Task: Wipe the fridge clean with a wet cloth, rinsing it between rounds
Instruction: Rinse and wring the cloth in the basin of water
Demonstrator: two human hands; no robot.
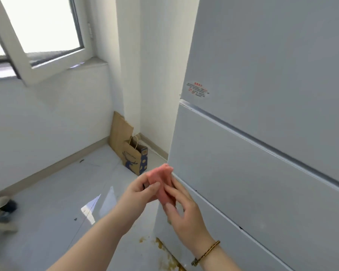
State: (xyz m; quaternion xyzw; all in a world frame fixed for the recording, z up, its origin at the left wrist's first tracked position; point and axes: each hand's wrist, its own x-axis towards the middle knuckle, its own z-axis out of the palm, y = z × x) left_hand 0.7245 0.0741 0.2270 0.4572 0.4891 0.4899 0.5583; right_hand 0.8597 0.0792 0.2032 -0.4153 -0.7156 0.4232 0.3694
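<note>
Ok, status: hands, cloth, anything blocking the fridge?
Left hand and right hand both pinch the cloth. Cloth held up by the fridge front corner. Nothing between them; brown spill on floor at fridge base.

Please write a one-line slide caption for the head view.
Left hand and right hand hold a pink cloth beside the fridge.

Both bare forearms reached forward and upward, and the hands met close together. The left hand [143, 189] pinched the cloth [160, 174] between its thumb and curled fingers. The right hand [184, 216], wrist bent slightly, held the cloth's lower end, thumb on the near side, fingers loosely spread along the far side.
</note>
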